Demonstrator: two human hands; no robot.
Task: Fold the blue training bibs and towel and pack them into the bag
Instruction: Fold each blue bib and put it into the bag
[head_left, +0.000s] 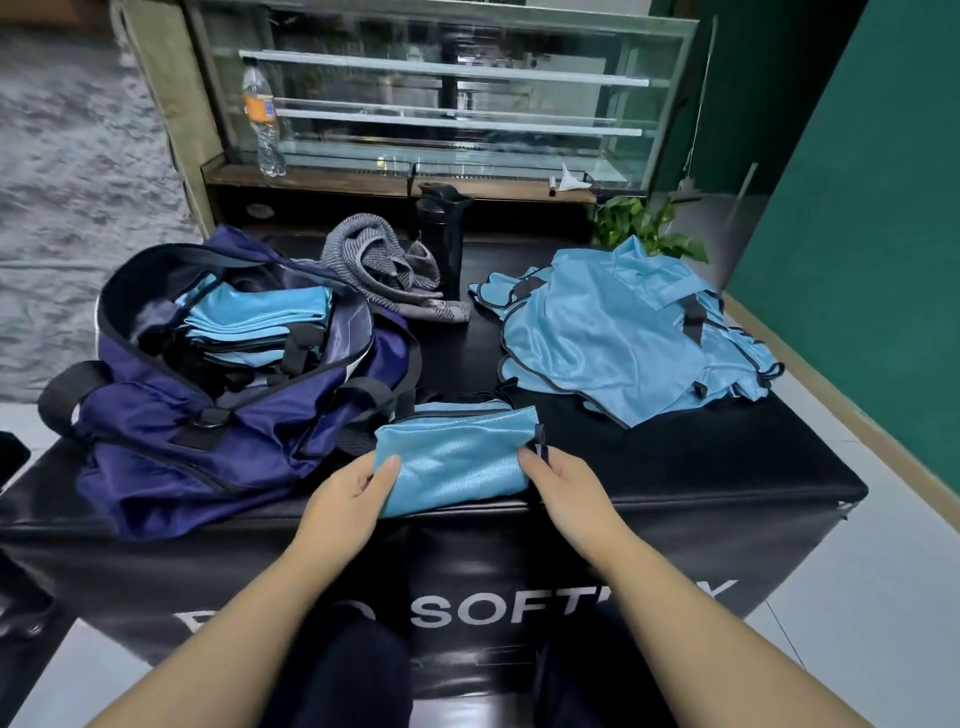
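**Packing partly done; one folded bib in hand at the front edge**

Progress, judged from how things lie: the navy bag (208, 374) sits open on the left of the black padded box (727, 467), and a stack of folded blue bibs (254, 322) already lies inside it. One more folded bib (457, 457) rests on the box top just right of the bag, at the near edge. Still to do: a loose pile of unfolded bibs (623, 338) lies on the right side of the box, well apart from the bag. The grey striped towel (384, 265) lies crumpled behind the bag, beside a black bottle (441, 234), not yet folded.

Hands: the left hand (348, 499) grips the folded bib's left end, thumb on top, fingers tucked beneath the fabric. The right hand (561, 483) holds the right end near the black trim; thumb on top, fingers apparently under the cloth, though the wide-angle view hides them. Both hands are closed on the bib, neither released.

Likely step in hand: finishing the fold or lifting it toward the bag.
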